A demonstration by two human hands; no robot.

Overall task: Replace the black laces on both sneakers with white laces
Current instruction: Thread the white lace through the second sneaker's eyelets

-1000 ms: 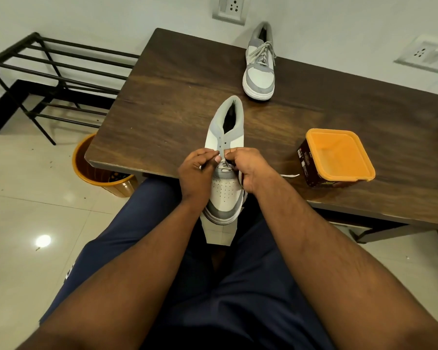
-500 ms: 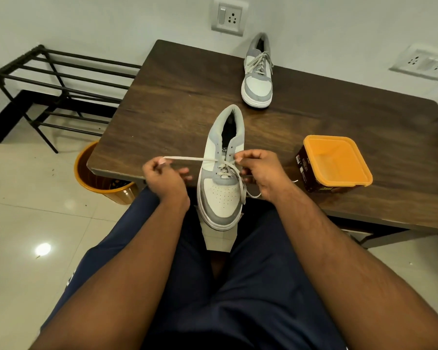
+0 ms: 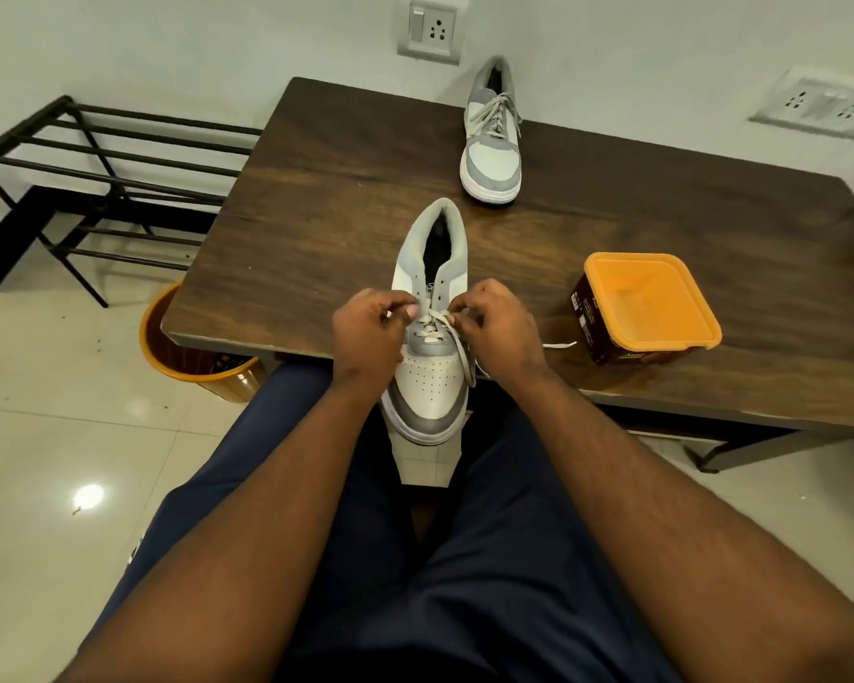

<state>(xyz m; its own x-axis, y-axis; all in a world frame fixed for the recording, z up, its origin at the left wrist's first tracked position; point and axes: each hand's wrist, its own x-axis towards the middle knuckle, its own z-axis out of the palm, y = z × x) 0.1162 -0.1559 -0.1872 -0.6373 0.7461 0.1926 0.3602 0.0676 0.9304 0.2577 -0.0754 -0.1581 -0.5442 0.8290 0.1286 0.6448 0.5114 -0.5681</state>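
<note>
Currently your left hand (image 3: pixel 366 327) and right hand (image 3: pixel 494 327) each pinch the white lace (image 3: pixel 457 345), apparently, at the near sneaker (image 3: pixel 432 337) overhanging the table (image 3: pixel 316 189) edge; uneven pulls risk lopsided ends, or tipping it off

Sneakers: two, near sneaker (image 3: pixel 432 308) and far sneaker (image 3: pixel 492 140)
Hands: two, left hand (image 3: pixel 368 332), right hand (image 3: pixel 501 332)
Orange-lidded container (image 3: pixel 647 308): one
Wall sockets: two, socket (image 3: pixel 429 28), second socket (image 3: pixel 822 103)
Bin (image 3: pixel 168 352): one
Rack (image 3: pixel 95 189): one
Table (image 3: pixel 341 189): one
</note>
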